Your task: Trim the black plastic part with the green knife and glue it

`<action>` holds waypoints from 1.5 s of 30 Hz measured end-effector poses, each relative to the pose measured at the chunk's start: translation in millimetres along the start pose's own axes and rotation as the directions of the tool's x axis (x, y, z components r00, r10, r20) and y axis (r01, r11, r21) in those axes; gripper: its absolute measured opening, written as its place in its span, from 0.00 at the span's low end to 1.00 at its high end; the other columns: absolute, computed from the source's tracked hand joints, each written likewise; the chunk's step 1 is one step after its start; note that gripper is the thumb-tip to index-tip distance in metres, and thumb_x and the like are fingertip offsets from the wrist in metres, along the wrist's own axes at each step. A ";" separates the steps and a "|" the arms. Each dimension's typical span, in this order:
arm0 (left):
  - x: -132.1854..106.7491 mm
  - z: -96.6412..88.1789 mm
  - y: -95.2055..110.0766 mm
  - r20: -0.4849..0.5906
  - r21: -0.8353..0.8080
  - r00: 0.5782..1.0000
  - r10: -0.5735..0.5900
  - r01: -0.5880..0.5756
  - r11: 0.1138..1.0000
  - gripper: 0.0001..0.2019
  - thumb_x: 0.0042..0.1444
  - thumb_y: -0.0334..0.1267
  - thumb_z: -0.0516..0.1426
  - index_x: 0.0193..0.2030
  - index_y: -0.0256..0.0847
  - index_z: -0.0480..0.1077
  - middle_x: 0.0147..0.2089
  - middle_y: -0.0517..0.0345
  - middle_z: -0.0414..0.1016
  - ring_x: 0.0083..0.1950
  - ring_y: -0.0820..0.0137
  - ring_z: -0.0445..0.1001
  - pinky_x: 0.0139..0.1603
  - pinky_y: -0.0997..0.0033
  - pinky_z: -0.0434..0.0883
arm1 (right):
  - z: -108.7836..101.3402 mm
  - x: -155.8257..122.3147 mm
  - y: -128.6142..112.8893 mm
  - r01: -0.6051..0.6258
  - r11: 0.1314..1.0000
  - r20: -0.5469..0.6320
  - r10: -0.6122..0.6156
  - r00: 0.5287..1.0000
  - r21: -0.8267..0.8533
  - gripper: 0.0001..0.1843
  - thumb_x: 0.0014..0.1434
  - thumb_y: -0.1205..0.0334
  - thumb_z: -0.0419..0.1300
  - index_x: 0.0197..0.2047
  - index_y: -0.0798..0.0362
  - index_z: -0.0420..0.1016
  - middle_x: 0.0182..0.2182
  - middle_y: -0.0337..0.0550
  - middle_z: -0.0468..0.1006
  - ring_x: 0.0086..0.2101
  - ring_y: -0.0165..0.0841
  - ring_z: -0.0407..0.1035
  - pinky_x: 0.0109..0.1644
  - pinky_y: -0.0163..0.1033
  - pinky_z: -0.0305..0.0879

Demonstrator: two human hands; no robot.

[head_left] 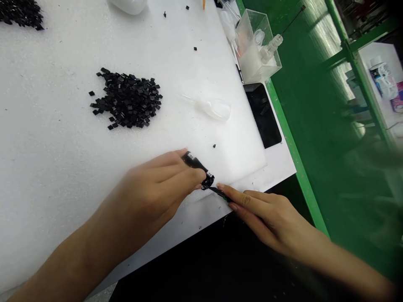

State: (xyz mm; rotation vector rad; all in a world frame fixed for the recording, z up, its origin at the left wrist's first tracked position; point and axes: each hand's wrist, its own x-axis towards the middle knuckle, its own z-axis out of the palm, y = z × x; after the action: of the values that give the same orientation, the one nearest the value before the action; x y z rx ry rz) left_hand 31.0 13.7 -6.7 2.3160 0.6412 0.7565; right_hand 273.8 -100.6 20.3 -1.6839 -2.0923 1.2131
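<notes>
The left hand (160,184) hides part of the small black piece (197,163) near the centre of the frame, and the fingers of the right hand (264,209) cover the back of a slim dark tool (218,193), whose tip is too small to tell whether it touches the piece. At the upper left a heap of black chips (19,12) runs out of the frame, while the top edge cuts a whitish rounded object (129,5) and an orange sliver (203,4). The bottle (382,77) at the far right has a label too blurred to read, and the dark speck (214,146) right of centre is too tiny to identify.
</notes>
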 end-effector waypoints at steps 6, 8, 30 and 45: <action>-0.9 0.0 -0.5 0.007 -0.026 1.000 -0.001 0.001 1.000 0.10 0.59 0.23 0.60 0.45 0.39 0.74 0.37 0.64 0.78 0.41 0.73 0.75 0.68 0.62 0.68 | -13.3 6.6 3.0 0.039 0.999 0.048 -0.039 0.998 -0.001 0.27 0.72 0.63 0.50 0.72 0.41 0.54 0.38 0.40 0.80 0.31 0.28 0.73 0.35 0.33 0.68; -0.9 0.4 -0.6 0.005 -0.024 1.000 0.000 0.000 1.000 0.10 0.59 0.24 0.59 0.45 0.40 0.74 0.38 0.65 0.78 0.40 0.74 0.75 0.68 0.62 0.68 | -18.1 10.2 3.5 0.059 0.998 0.051 -0.059 0.997 0.010 0.26 0.72 0.63 0.51 0.71 0.41 0.57 0.36 0.38 0.80 0.31 0.27 0.73 0.35 0.32 0.67; 2.2 1.2 -0.8 0.013 -0.016 1.000 0.006 -0.006 1.000 0.09 0.60 0.26 0.60 0.45 0.39 0.75 0.36 0.64 0.77 0.40 0.73 0.74 0.67 0.64 0.69 | 1.0 -0.7 8.0 0.025 0.992 -0.068 -0.017 0.998 0.121 0.27 0.70 0.65 0.54 0.70 0.39 0.59 0.44 0.40 0.81 0.34 0.29 0.76 0.37 0.33 0.72; 5.3 -7.9 3.3 0.105 -0.078 0.994 0.035 -0.027 0.997 0.05 0.62 0.31 0.60 0.39 0.46 0.75 0.40 0.64 0.79 0.44 0.70 0.74 0.64 0.54 0.68 | 5.2 -6.5 0.0 0.159 0.987 -0.133 -0.162 0.978 -0.037 0.32 0.68 0.69 0.56 0.72 0.41 0.55 0.40 0.40 0.79 0.33 0.29 0.74 0.33 0.34 0.71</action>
State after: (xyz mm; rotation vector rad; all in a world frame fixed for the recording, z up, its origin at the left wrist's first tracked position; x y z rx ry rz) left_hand 30.5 17.7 2.5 2.2831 0.5211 0.6550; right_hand 272.8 -108.8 19.1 -1.5274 -2.1224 0.9988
